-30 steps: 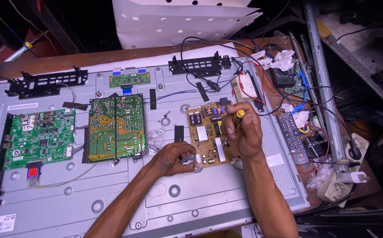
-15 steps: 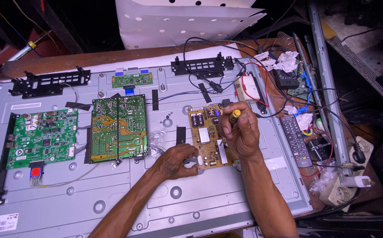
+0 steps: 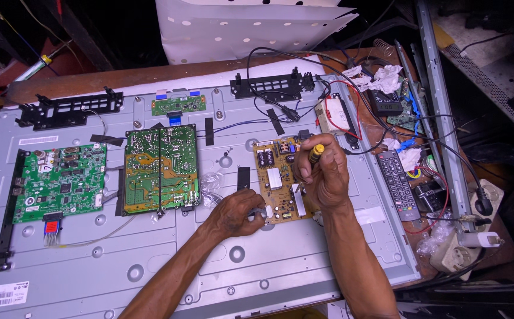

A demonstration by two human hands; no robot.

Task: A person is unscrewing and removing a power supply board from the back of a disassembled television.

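The right hand [image 3: 327, 176] keeps a closed grip on a yellow-handled screwdriver [image 3: 316, 152], upright over the tan power board [image 3: 276, 179] — the left hand [image 3: 237, 212] pinches that board's lower edge. Board lies on the grey television back panel [image 3: 150, 260], right of two green circuit boards [image 3: 161, 168] — remote control [image 3: 397, 184] beside.

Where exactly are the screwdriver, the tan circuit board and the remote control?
screwdriver [image 3: 316, 152], head view, on its yellow-and-black handle above the right hand's fingers.
tan board [image 3: 276, 177], head view, on its upper left part beside the white block.
remote [image 3: 397, 184], head view, on the middle of its button face.
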